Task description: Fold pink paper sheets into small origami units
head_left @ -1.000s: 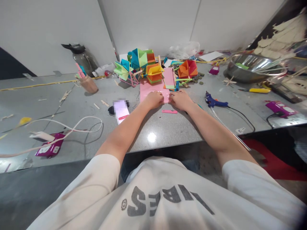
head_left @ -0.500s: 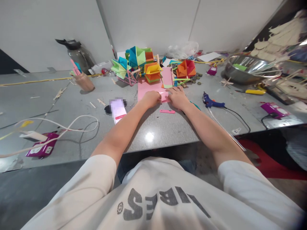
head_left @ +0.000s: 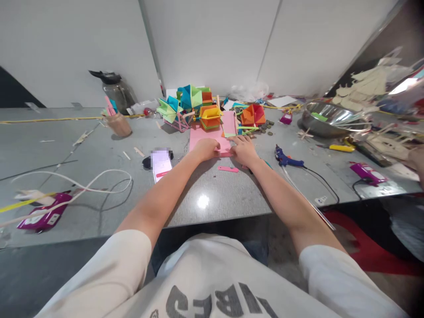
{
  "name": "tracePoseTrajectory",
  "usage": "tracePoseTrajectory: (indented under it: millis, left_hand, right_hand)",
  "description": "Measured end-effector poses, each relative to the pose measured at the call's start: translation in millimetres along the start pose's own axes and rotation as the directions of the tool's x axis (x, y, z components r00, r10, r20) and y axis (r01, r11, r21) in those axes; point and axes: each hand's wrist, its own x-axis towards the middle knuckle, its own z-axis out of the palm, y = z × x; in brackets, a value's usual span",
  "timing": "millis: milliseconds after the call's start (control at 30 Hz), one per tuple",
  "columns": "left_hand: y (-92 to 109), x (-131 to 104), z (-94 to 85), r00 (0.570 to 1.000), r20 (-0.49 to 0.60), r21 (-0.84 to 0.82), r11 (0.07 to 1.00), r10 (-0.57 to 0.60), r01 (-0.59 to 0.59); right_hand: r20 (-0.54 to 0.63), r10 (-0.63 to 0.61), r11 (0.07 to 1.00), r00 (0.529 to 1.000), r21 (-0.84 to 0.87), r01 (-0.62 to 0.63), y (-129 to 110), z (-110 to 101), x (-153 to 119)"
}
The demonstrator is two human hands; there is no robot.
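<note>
A sheet of pink paper (head_left: 196, 138) lies on the grey table under both hands, with its near edge between them. My left hand (head_left: 208, 149) has curled fingers, closed on the paper's near edge; what is under the fingertips is partly hidden. My right hand (head_left: 244, 150) rests at the paper's right side, its fingers stretched out and apart over the sheet. Just in front of the hands lies a small pink folding cutter (head_left: 228, 169). Beyond the sheet stand folded paper shapes: a yellow and orange one (head_left: 210, 117), a blue and green one (head_left: 190, 97) and an orange one (head_left: 253, 115).
A phone (head_left: 161, 163) lies left of my forearm. On the right are a blue glue gun (head_left: 288, 157) with its cord, a steel bowl (head_left: 309, 123) and a yellow-handled cutter (head_left: 342, 148). A wooden cup (head_left: 119, 125) and a bottle (head_left: 117, 92) stand at the left.
The view has tilted up, so the table sits lower in the picture. The paper's near edge, raised between my hands before, looks flatter now. A person's hand appears at the far right.
</note>
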Motion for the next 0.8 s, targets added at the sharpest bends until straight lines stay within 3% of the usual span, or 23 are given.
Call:
tracePoseTrajectory:
  millis: [233,467,800]
  left_hand:
    - [-6,0,-0.6,0.999,0.04,-0.008,1.0,-0.016,0.016]
    - [-5,0,-0.6,0.994,0.107,0.035,0.998,0.039,-0.043]
    - [5,-8,-5.2,0.992,0.042,0.107,0.987,0.119,-0.123]
  right_hand:
    - [-0.012,0.0,1.0,1.0,-0.003,0.0,-2,-1,-1]
    - [-0.007,-0.009,1.0,1.0,-0.003,0.009,-3,-3,-2]
    - [-0.007,0.021,0.999,1.0,-0.026,-0.021,-10,-11,-4]
